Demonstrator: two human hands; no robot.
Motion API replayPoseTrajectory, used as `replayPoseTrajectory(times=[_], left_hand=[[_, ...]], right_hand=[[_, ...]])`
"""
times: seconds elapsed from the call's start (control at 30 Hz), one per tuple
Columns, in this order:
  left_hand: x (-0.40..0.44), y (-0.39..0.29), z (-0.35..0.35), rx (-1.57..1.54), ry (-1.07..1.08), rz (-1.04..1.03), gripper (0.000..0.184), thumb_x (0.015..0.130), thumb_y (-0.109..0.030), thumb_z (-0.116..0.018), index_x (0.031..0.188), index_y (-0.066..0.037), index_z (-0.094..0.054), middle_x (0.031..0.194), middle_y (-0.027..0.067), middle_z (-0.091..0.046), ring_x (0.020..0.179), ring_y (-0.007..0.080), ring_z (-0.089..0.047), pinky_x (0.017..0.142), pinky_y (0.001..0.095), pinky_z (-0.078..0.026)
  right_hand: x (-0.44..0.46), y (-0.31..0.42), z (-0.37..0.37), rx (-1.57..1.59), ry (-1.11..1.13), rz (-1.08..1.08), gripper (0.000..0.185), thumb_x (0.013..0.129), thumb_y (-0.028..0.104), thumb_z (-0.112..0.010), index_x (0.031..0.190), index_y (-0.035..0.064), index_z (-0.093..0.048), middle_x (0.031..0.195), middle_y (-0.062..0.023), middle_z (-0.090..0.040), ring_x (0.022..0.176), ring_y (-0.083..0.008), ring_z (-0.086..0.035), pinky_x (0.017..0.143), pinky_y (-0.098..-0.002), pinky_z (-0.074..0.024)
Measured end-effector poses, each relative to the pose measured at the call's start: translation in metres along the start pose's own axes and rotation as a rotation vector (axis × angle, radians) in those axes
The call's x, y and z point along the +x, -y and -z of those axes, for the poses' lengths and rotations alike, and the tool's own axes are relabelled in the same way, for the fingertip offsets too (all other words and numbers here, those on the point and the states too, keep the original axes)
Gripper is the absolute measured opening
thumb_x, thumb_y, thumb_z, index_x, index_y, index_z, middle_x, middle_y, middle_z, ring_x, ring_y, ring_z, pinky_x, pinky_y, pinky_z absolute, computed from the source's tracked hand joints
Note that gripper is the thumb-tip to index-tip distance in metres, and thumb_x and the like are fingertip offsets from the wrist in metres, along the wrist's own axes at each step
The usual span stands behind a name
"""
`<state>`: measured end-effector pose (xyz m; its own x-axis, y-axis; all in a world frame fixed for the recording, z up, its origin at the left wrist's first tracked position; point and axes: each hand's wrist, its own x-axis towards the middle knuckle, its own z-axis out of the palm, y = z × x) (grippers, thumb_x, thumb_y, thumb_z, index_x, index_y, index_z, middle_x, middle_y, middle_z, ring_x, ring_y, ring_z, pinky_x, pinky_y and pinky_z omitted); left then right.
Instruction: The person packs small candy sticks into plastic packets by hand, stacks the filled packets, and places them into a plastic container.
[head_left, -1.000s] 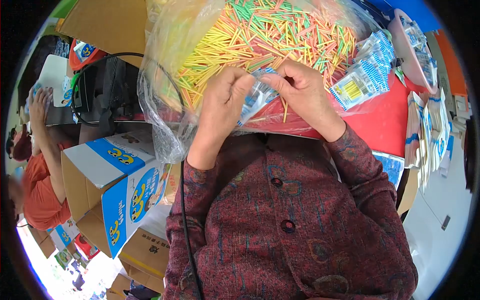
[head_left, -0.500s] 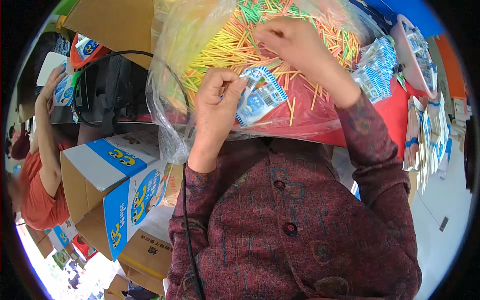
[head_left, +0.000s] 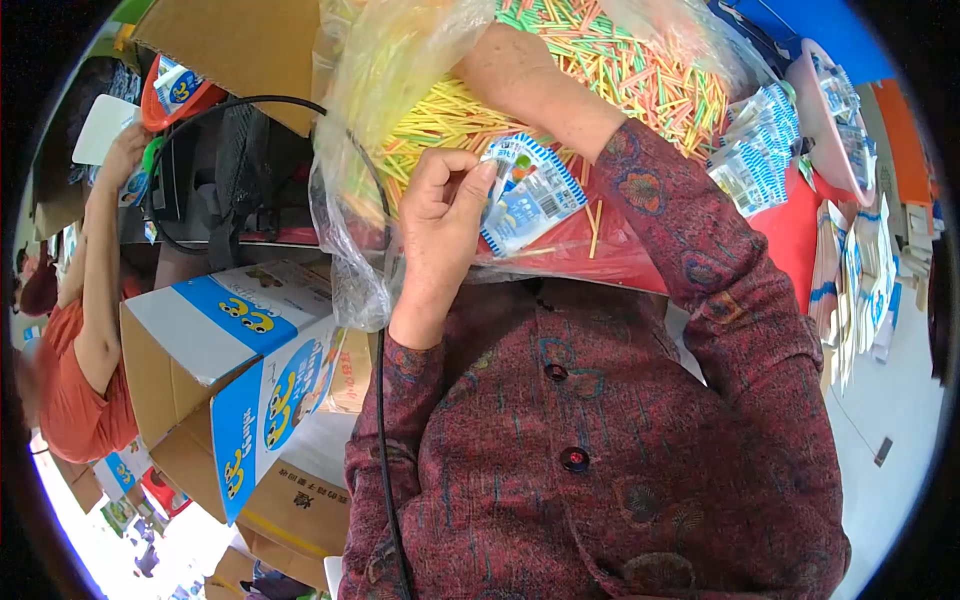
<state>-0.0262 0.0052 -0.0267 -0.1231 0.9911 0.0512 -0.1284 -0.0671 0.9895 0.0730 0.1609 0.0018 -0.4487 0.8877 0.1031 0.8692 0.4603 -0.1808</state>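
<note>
My left hand [head_left: 438,215] pinches the corner of a small blue-and-white printed packet [head_left: 535,200] between thumb and fingers. The packet hangs just above the near edge of the heap. Beyond it lies a large pile of thin coloured sticks [head_left: 650,80], yellow, green, orange and pink, spread on clear plastic sheeting [head_left: 350,150]. My right hand [head_left: 508,70] reaches into the far left part of the pile, against the yellowish plastic. Its fingers are hidden from me, so whatever they touch does not show.
More packets [head_left: 755,150] lie right of the pile, beside a pink basket [head_left: 808,110] of packets. Flat printed bags [head_left: 855,270] hang at the right edge. An open carton [head_left: 180,350] stands lower left. A black cable [head_left: 381,400] crosses near my left arm. Another person [head_left: 85,385] works at far left.
My right hand has moved left and farther into the stick pile. My left hand still grips the packet, shifted slightly right. The other person's hand at far left has shifted.
</note>
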Motion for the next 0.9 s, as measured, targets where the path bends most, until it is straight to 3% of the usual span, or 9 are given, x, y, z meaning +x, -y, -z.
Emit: replayPoseTrajectory(times=[0.17,0.33,0.43,0.6,0.63,0.7,0.73,0.83,0.9], left_hand=[[-0.001,0.002,-0.003,-0.009,-0.006,-0.028,0.008,0.088,-0.005,-0.063,0.088,-0.002,-0.056,0.079,-0.0037,-0.051,0.071,0.0024,-0.046,0.063,0.0180,-0.041],[-0.001,0.005,-0.003,0.007,-0.004,-0.025,0.007,0.088,-0.004,-0.062,0.089,-0.002,-0.055,0.079,-0.0033,-0.052,0.072,0.0024,-0.047,0.063,0.0179,-0.041],[-0.002,0.004,-0.001,-0.038,0.005,0.000,0.007,0.089,-0.006,-0.062,0.089,-0.002,-0.056,0.082,-0.0028,-0.054,0.073,0.0022,-0.047,0.064,0.0175,-0.041],[-0.002,-0.008,-0.001,-0.264,-0.059,0.101,0.004,0.091,-0.008,-0.057,0.091,-0.004,-0.056,0.092,0.0018,-0.060,0.074,0.0065,-0.054,0.067,0.0217,-0.045],[0.000,-0.014,-0.005,-0.265,-0.054,0.102,0.004,0.091,-0.008,-0.057,0.091,-0.004,-0.056,0.092,0.0018,-0.060,0.074,0.0065,-0.054,0.067,0.0217,-0.045],[0.003,-0.031,-0.015,-0.584,-0.082,0.160,0.010,0.093,-0.012,-0.053,0.099,-0.004,-0.057,0.098,0.0047,-0.062,0.081,0.0113,-0.057,0.074,0.0253,-0.046],[0.004,-0.034,-0.019,-0.741,-0.097,0.189,0.014,0.094,-0.014,-0.051,0.102,-0.004,-0.058,0.101,0.0061,-0.062,0.084,0.0137,-0.059,0.078,0.0271,-0.047],[0.011,-0.027,-0.037,-0.997,-0.031,0.242,0.023,0.094,-0.016,-0.048,0.112,-0.003,-0.055,0.105,0.0071,-0.062,0.094,0.0167,-0.058,0.087,0.0302,-0.044],[0.018,-0.017,-0.047,-1.124,-0.001,0.267,0.028,0.094,-0.017,-0.047,0.116,-0.003,-0.054,0.107,0.0076,-0.062,0.099,0.0182,-0.058,0.092,0.0317,-0.043]], right_hand=[[-0.009,-0.010,-0.013,-0.217,-0.103,0.167,0.021,0.082,0.013,-0.052,0.095,0.0039,-0.066,0.086,-0.0173,-0.066,0.083,-0.0309,-0.065,0.073,-0.0418,-0.0520],[-0.011,-0.024,-0.011,-0.161,-0.185,0.269,0.019,0.083,0.013,-0.054,0.096,0.0036,-0.065,0.083,-0.0160,-0.066,0.082,-0.0317,-0.065,0.073,-0.0431,-0.0511],[-0.019,-0.029,-0.004,0.096,-0.227,0.139,0.017,0.084,0.017,-0.057,0.093,0.0036,-0.064,0.087,-0.0152,-0.065,0.082,-0.0327,-0.063,0.071,-0.0435,-0.0504],[-0.034,-0.057,0.005,0.234,-0.190,0.020,0.020,0.088,0.023,-0.057,0.091,0.0035,-0.061,0.088,-0.0090,-0.066,0.074,-0.0277,-0.064,0.067,-0.0404,-0.0503],[-0.040,-0.061,0.010,0.425,-0.211,-0.017,0.021,0.090,0.024,-0.056,0.092,0.0038,-0.061,0.086,-0.0070,-0.066,0.073,-0.0244,-0.063,0.066,-0.0378,-0.0500],[-0.053,-0.060,0.025,0.807,-0.249,-0.091,0.021,0.092,0.025,-0.055,0.095,0.0043,-0.060,0.082,-0.0030,-0.065,0.070,-0.0178,-0.062,0.065,-0.0328,-0.0493],[-0.058,-0.055,0.035,0.806,-0.251,-0.094,0.021,0.092,0.025,-0.055,0.095,0.0043,-0.060,0.082,-0.0030,-0.065,0.070,-0.0178,-0.062,0.065,-0.0328,-0.0493],[-0.073,-0.027,0.063,1.840,-0.135,-0.538,0.039,0.101,0.034,-0.037,0.078,0.0046,-0.050,0.066,-0.0051,-0.051,0.071,-0.0155,-0.054,0.069,-0.0264,-0.0454],[-0.084,-0.020,0.048,1.868,-0.151,-0.493,0.030,0.099,0.031,-0.043,0.086,0.0049,-0.053,0.073,-0.0034,-0.055,0.073,-0.0132,-0.055,0.069,-0.0259,-0.0459]])
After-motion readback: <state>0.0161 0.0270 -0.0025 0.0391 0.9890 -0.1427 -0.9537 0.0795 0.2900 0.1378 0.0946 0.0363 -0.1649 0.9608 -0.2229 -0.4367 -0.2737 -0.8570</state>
